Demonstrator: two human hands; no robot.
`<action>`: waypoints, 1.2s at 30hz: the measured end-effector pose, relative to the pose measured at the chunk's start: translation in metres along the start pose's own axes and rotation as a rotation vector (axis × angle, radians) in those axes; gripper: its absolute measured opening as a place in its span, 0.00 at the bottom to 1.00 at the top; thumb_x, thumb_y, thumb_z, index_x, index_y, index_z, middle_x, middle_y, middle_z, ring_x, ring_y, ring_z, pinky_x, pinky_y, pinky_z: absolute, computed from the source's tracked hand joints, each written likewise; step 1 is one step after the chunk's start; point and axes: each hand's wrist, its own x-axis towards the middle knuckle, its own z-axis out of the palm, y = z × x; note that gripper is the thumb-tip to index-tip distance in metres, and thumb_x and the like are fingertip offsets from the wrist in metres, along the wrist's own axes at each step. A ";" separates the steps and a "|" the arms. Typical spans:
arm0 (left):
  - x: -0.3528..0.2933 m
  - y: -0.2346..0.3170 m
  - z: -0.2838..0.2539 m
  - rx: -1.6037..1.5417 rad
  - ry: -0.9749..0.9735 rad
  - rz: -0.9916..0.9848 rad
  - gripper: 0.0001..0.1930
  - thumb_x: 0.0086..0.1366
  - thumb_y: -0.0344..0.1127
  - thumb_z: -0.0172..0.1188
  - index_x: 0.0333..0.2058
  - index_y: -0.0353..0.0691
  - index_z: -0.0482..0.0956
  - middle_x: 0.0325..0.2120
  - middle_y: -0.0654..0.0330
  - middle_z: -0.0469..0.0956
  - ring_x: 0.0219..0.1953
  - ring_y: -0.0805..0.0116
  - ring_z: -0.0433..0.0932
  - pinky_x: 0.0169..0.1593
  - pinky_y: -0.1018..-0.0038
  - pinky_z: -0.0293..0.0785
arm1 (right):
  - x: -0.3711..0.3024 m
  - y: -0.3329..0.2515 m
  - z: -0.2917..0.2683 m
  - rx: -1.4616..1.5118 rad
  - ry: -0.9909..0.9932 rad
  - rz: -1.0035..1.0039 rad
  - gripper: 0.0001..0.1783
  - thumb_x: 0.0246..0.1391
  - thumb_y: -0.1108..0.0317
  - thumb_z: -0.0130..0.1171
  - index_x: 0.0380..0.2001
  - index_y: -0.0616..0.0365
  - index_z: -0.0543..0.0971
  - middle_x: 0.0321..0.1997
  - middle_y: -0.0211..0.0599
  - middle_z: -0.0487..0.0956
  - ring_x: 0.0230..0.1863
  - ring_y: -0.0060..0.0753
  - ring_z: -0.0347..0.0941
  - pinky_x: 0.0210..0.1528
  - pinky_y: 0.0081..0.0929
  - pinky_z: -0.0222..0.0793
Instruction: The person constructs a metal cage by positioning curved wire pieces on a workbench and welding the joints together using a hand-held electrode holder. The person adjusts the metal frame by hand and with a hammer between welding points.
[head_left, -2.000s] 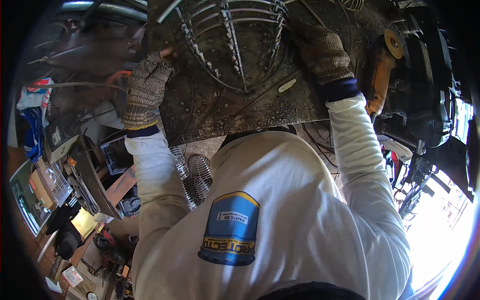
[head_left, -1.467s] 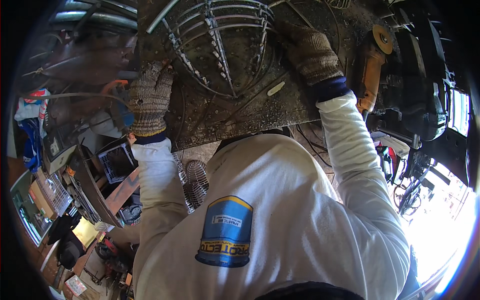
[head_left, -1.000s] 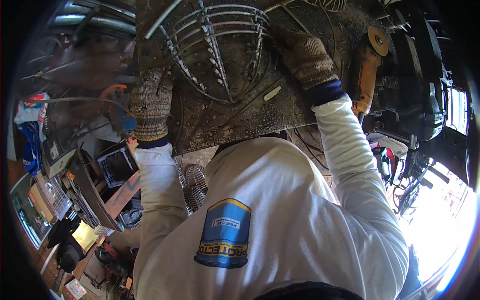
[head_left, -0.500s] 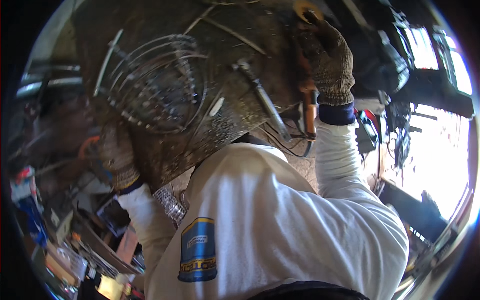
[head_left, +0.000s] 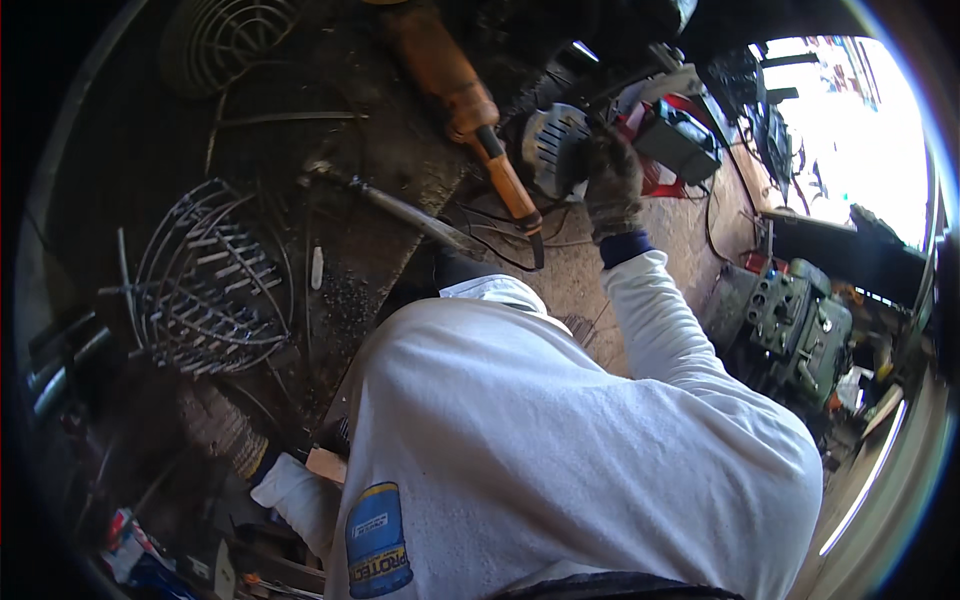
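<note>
Saw the right hand (head_left: 612, 180) shifted, against half a second earlier, from over the orange grinder (head_left: 455, 95) to the rim of a pale slotted round plate (head_left: 555, 150) at one o'clock, with the whole view swung rightward. Found the steel rod frame (head_left: 228, 268) slid across the view from ten o'clock to nine, on the dark table (head_left: 385, 150), with the left hand (head_left: 222, 425) down at eight o'clock, near its lower end.

Could not tell right fingers apart from together: lost in shadow and blur against the plate, hiding part of its right side. Could not separate gripping from merely passing in front. Could not read left fingers either, smeared into darkness below the frame.

Saw grinder at twelve o'clock, disc mostly cut off by the upper edge. Made out a hammer (head_left: 400, 208) between ten and eleven o'clock, handle reaching past the table edge, and a round wire grille (head_left: 235, 30) at half past ten, cropped at the top. Noted a grey-green machine (head_left: 800, 325) at three o'clock. Lost detail to glare at two o'clock and to the black fisheye rim.
</note>
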 end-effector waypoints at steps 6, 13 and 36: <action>0.004 -0.007 0.014 -0.010 0.167 0.086 0.14 0.66 0.37 0.56 0.50 0.50 0.80 0.48 0.54 0.80 0.49 0.56 0.80 0.53 0.60 0.77 | -0.092 0.094 -0.080 -0.304 0.014 0.766 0.19 0.63 0.58 0.61 0.52 0.57 0.77 0.27 0.30 0.77 0.21 0.23 0.70 0.22 0.25 0.65; -0.003 -0.021 0.026 -0.008 0.215 0.137 0.16 0.67 0.36 0.55 0.53 0.48 0.79 0.50 0.52 0.79 0.52 0.54 0.79 0.56 0.59 0.76 | -0.073 0.168 -0.128 -0.463 -0.136 1.124 0.21 0.61 0.53 0.62 0.49 0.58 0.79 0.29 0.35 0.78 0.19 0.28 0.69 0.21 0.29 0.64; 0.003 -0.040 0.027 -1.098 0.105 -0.523 0.20 0.70 0.39 0.59 0.56 0.36 0.75 0.54 0.60 0.77 0.50 0.70 0.76 0.54 0.73 0.72 | 0.061 0.378 -0.144 -0.621 0.131 0.105 0.26 0.59 0.65 0.54 0.60 0.61 0.71 0.50 0.44 0.80 0.47 0.41 0.78 0.48 0.37 0.75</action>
